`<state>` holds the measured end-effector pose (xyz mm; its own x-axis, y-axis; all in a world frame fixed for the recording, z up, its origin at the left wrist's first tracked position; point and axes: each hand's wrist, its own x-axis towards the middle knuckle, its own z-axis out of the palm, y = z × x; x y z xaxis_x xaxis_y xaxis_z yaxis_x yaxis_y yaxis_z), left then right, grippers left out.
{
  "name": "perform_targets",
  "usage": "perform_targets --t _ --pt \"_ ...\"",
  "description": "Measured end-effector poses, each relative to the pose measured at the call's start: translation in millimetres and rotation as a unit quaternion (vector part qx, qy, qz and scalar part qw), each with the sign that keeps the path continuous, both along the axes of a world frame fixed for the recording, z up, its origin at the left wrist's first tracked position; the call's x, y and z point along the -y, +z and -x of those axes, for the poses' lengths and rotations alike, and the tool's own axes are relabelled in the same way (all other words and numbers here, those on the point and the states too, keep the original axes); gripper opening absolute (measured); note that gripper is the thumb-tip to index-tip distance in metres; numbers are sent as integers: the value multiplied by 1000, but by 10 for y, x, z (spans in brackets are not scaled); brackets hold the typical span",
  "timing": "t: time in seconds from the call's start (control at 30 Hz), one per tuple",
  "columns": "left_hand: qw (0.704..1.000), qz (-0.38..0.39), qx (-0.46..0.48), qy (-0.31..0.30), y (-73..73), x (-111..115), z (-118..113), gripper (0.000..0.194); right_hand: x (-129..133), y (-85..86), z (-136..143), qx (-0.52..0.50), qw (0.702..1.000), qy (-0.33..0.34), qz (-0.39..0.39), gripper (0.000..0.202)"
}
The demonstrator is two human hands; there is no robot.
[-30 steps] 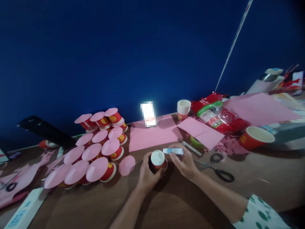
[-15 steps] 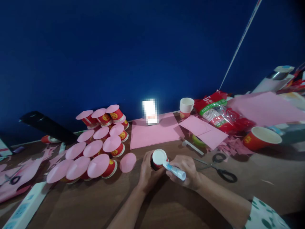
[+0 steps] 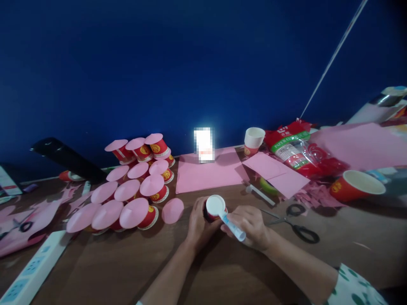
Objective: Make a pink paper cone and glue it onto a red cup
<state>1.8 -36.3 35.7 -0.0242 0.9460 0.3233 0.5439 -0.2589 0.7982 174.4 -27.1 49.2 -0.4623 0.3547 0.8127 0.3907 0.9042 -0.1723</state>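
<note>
My left hand (image 3: 197,223) grips a small red paper cup (image 3: 215,206) held upside down on the brown table, its white bottom facing up. My right hand (image 3: 251,226) holds a white and blue glue tube (image 3: 233,226) with its tip against the cup's white bottom. A loose pink paper cone (image 3: 172,210) lies just left of my left hand. Further left stands a pile of several red cups topped with pink cones (image 3: 133,186).
Pink paper sheets (image 3: 210,173) lie behind the hands, with black scissors (image 3: 297,226), a white cap stick (image 3: 260,195) and green tape (image 3: 266,185) to the right. A red cup (image 3: 356,186), a cup packet (image 3: 297,148) and a white power strip (image 3: 27,275) are around.
My right hand turned the glue tube from lying level above the cup to pointing down onto the cup's bottom. The view shifted slightly right.
</note>
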Motion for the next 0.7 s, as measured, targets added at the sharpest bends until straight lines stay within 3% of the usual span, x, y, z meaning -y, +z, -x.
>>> perform_targets --t 0.4,0.7 --pt "1000 12 18 -7 -55 -10 21 44 21 17 12 53 999 -14 0 23" --pt "1000 15 16 -6 -22 -12 15 44 -9 -60 5 12 999 5 29 31"
